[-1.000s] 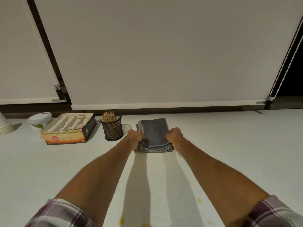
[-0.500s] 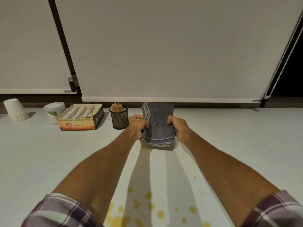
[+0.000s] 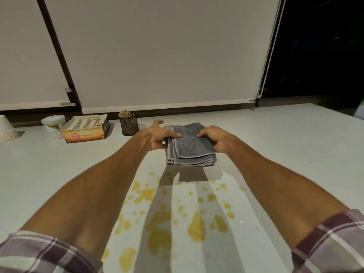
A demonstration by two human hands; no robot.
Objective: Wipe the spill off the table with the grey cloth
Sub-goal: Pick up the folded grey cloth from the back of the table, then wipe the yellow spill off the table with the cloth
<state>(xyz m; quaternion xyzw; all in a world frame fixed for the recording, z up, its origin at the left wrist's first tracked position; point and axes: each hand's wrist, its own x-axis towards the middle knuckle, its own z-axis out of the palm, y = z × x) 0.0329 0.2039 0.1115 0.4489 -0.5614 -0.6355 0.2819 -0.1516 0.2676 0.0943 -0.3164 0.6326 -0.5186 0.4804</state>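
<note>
Both hands, left hand [image 3: 157, 134] and right hand [image 3: 214, 138], grip the folded grey cloth [image 3: 190, 146], now lifted off the surface [image 3: 275, 138] and drawn nearer the yellow spill [image 3: 177, 217], ready to wipe.

— What's worn on the arms?
— Plaid sleeves, maroon and pale grey with white stripes, rolled up: left sleeve [image 3: 39, 253] and right sleeve [image 3: 331, 241]. Forearms and both hands bare.
</note>
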